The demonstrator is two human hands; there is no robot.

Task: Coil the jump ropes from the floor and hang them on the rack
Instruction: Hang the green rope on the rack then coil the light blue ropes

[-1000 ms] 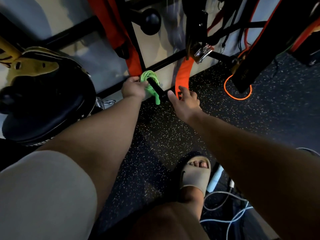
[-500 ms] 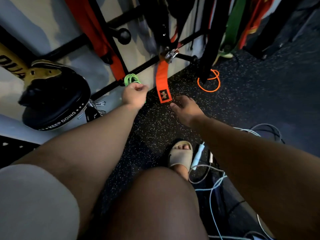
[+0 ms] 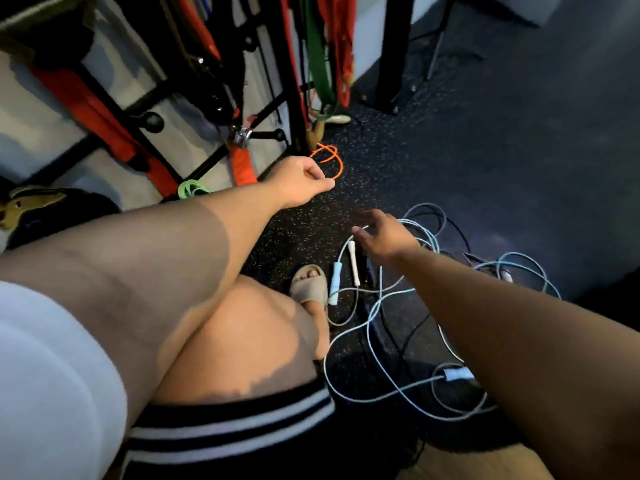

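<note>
A coiled green jump rope (image 3: pixel 192 188) hangs on the low bar of the black rack (image 3: pixel 294 98). My left hand (image 3: pixel 298 180) is loosely curled and holds nothing, right of that coil. My right hand (image 3: pixel 384 235) hovers with fingers spread above a tangle of light blue and white jump ropes (image 3: pixel 388 306) on the floor, just over a white handle (image 3: pixel 354 263). A blue handle (image 3: pixel 334 284) lies beside it. An orange rope loop (image 3: pixel 329 159) lies on the floor by the rack's foot.
Red, orange and green bands (image 3: pixel 325 64) hang on the rack. A black and gold punching pad (image 3: pixel 38 209) sits at the left. A black post (image 3: pixel 393 53) stands behind. My sandalled foot (image 3: pixel 308 284) rests next to the handles. Dark speckled rubber floor (image 3: pixel 485 150) spreads right.
My left hand has let go of the green coil, which stays on the rack. My view and both hands have swung right; my right hand now reaches over the blue and white ropes.
</note>
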